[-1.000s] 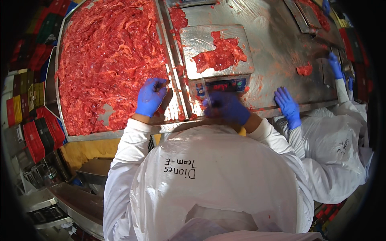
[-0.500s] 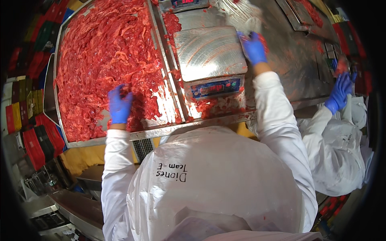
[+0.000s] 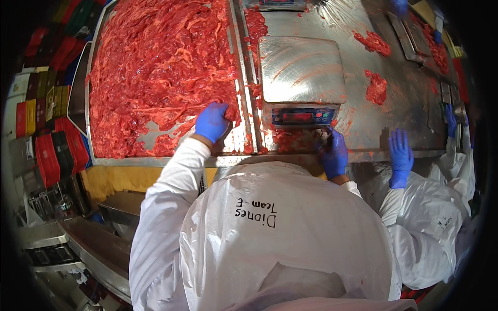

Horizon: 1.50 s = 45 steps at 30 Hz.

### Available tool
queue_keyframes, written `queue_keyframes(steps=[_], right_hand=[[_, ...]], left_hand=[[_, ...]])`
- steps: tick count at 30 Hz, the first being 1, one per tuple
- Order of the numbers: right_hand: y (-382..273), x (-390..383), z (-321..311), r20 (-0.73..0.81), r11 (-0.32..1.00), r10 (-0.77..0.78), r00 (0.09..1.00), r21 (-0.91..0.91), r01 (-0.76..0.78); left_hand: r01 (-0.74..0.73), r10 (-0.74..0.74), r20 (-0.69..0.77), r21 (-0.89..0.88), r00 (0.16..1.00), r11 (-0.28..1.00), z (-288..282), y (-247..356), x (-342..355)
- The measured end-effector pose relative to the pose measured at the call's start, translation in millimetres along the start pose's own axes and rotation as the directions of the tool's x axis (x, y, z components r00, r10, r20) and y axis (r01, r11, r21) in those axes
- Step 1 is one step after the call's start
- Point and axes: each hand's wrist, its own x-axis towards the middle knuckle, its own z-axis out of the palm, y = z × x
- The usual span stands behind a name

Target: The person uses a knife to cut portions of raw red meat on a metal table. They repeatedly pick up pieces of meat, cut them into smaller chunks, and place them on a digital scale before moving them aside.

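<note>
My left hand, in a blue glove, is closed on raw red meat at the lower right of the shallow steel tray, which holds a spread of shredded meat. My right hand, also gloved, is closed at the front right corner of the steel scale, below its display; what it grips is dark and too small to make out. The scale's plate is smeared red, with no piece on it. Two loose meat pieces lie on the steel table right of the scale.
A co-worker's gloved hand rests at the table edge on my right, with further workers beyond. A second scale stands at the back, steel trays at the back right. Coloured crates are stacked at the left.
The meat has left the scale plate; my right hand carried it right, let go, and came back down to the scale's front. My left hand has closed on meat. The view has shifted.
</note>
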Motion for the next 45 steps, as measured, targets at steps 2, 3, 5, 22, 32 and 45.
queue_keyframes(steps=[2,3,5,22,32,45], right_hand=[[2,4,-1,-0.006,0.999,-0.039,0.999,0.000,0.039],[2,2,0,-0.026,0.998,-0.054,0.998,-0.009,0.054],[1,2,-1,-0.044,0.996,-0.080,0.996,-0.037,0.078],[6,-1,0,-0.102,0.996,-0.065,0.993,-0.069,0.059],[5,-1,1,-0.090,0.994,-0.048,0.995,-0.098,0.039],[-5,4,6,-0.100,0.832,0.124,0.987,0.552,-0.049]], left_hand=[[-0.041,0.051,0.117,-0.090,0.992,0.995,-27,17,17],[-0.062,0.094,0.170,-0.186,0.981,0.981,-53,37,20],[-0.069,0.175,0.253,-0.380,0.952,0.922,-108,83,21],[-0.472,0.356,-0.419,-0.214,0.835,0.856,-122,133,52],[-0.203,0.209,0.193,-0.050,0.959,0.978,-14,-16,-59],[-0.324,0.204,-0.307,-0.412,0.929,0.852,-74,110,47]])
